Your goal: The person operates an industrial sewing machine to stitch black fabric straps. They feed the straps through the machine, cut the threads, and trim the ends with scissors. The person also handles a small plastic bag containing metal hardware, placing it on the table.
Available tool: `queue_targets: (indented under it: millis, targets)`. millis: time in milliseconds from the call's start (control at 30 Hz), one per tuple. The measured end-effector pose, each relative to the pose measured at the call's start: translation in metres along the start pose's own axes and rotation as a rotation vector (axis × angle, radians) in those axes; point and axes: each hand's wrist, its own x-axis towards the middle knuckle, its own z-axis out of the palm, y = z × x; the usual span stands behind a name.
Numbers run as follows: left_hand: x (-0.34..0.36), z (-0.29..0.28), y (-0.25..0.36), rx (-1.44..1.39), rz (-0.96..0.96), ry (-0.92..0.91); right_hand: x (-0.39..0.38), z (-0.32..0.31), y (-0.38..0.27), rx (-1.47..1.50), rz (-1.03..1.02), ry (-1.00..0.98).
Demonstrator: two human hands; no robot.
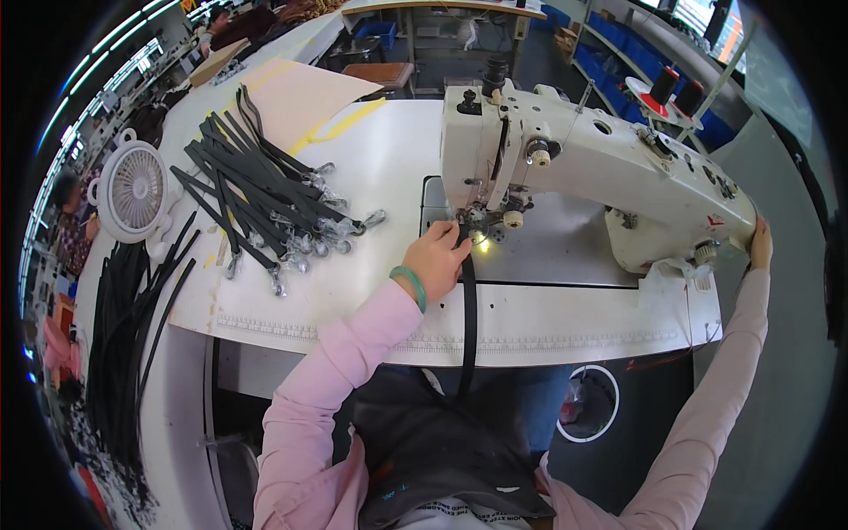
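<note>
Pink sleeves (305,433) lay closest to me, reaching up past a dark apron (424,442) to the white worktable (565,322). At the end of one, the left hand (439,256), with a green bangle (412,287) at its wrist, had its fingers drawn together on a black strap (470,309). That strap ran from under the head of the sewing machine (565,155), beside a small yellow light (482,243), down over the table's front edge. The right hand (760,245) touched the machine's right end (I couldn't tell whether it gripped anything there). Left of the machine lay a heap of black straps (256,177) with plastic-wrapped ends (322,237); a white fan (137,190) stood beyond them, above a hanging black bundle (119,327).
</note>
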Motion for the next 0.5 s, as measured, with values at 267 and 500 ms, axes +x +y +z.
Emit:
queue_targets:
  millis: [267,500]
  targets:
    - [0.010,0.002,0.005,0.055,0.017,0.008,-0.110,0.037,0.047,0.419,0.069,0.187]
    - [0.006,-0.002,0.004,0.071,0.000,0.026,-0.043,0.013,-0.056,0.331,0.045,0.195]
